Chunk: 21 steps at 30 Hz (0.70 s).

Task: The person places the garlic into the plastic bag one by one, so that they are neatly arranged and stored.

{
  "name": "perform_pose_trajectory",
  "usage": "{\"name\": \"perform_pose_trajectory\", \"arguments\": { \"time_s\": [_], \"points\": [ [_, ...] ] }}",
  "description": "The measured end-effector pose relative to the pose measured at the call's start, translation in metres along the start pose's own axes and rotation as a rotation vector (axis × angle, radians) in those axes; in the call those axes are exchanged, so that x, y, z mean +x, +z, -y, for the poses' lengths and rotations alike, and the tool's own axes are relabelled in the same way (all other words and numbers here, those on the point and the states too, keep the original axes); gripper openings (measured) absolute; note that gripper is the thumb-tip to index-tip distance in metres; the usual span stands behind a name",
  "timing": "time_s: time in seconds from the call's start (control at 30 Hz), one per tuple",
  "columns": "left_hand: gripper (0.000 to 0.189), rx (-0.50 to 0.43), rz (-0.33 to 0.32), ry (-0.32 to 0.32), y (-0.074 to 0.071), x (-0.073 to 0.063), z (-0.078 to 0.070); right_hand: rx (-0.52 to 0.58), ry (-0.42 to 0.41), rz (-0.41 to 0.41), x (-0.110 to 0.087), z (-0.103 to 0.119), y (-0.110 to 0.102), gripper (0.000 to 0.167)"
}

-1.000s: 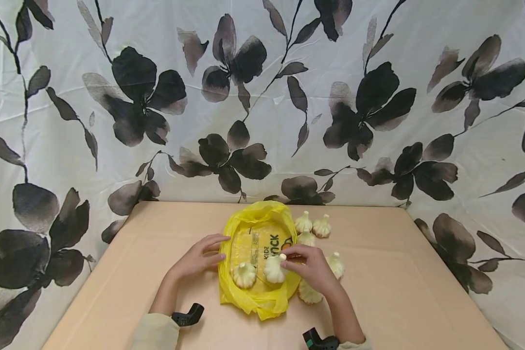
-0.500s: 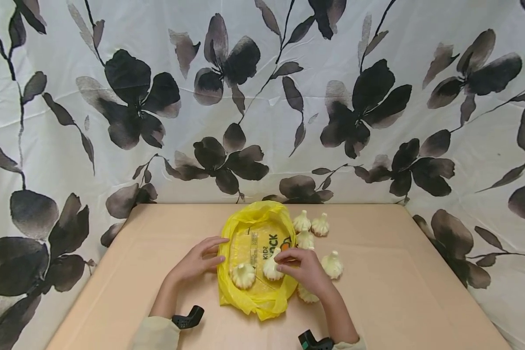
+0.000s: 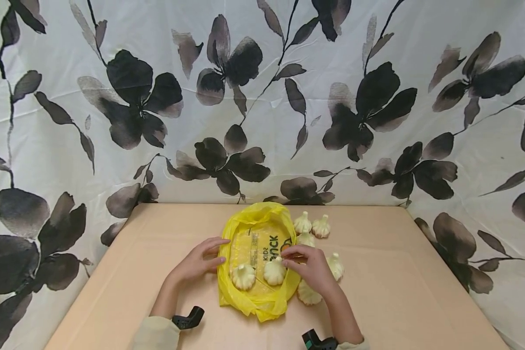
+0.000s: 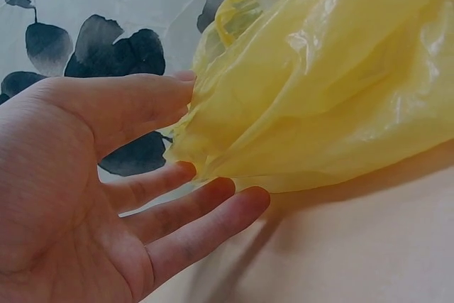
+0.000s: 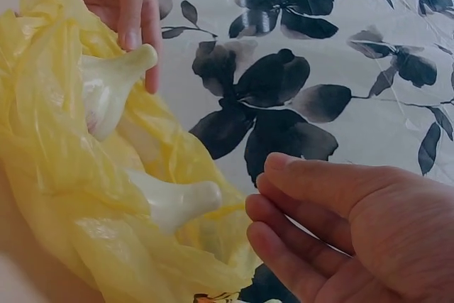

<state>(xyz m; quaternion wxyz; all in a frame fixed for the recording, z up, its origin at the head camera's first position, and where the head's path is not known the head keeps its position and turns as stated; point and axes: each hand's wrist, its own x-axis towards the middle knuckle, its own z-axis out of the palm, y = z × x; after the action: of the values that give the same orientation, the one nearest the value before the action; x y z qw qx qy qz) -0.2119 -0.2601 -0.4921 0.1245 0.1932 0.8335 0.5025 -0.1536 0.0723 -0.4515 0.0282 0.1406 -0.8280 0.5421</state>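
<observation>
A yellow plastic bag (image 3: pixel 255 307) stands with its mouth spread, printed lettering showing inside. Two garlic bulbs sit in it: one garlic bulb (image 3: pixel 243 276) at the left and another garlic bulb (image 3: pixel 274 271) at the right. My left hand (image 3: pixel 200 258) touches the bag's left rim, its thumb and fairly straight fingers (image 4: pixel 206 235) spread apart at the plastic. Beside the right-hand bulb, my right hand (image 3: pixel 311 269) has its fingers loosely bent with nothing between them. In the right wrist view, a gap shows between those fingertips and the garlic stem (image 5: pixel 201 197).
Right of the bag lie several more garlic bulbs, including a garlic bulb (image 3: pixel 321 226) at the back and a garlic bulb (image 3: pixel 308 293) partly behind my right hand. A tan table (image 3: pixel 402 282) spreads around them, with a floral cloth (image 3: pixel 288 121) hanging behind.
My right hand has lowered a garlic bulb into the bag and let go of it, then drawn back slightly to the right. The left hand has stayed at the bag's rim.
</observation>
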Motion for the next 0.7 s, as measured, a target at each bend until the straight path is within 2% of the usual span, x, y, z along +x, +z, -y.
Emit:
{"name": "perform_pose_trajectory", "arguments": {
  "time_s": [0.2, 0.47, 0.7],
  "points": [
    [0.049, 0.003, -0.005, 0.007, -0.002, -0.002, 0.000, -0.029, 0.015, -0.030, 0.004, -0.001, 0.005, 0.022],
    [0.051, -0.037, 0.010, 0.034, -0.003, -0.003, 0.002, -0.111, 0.044, 0.037, 0.009, -0.004, 0.017, 0.018],
    [0.051, -0.030, 0.008, 0.033, -0.006, -0.005, 0.003, -0.183, 0.026, 0.066, 0.011, -0.004, 0.026, 0.016]
  ]
}}
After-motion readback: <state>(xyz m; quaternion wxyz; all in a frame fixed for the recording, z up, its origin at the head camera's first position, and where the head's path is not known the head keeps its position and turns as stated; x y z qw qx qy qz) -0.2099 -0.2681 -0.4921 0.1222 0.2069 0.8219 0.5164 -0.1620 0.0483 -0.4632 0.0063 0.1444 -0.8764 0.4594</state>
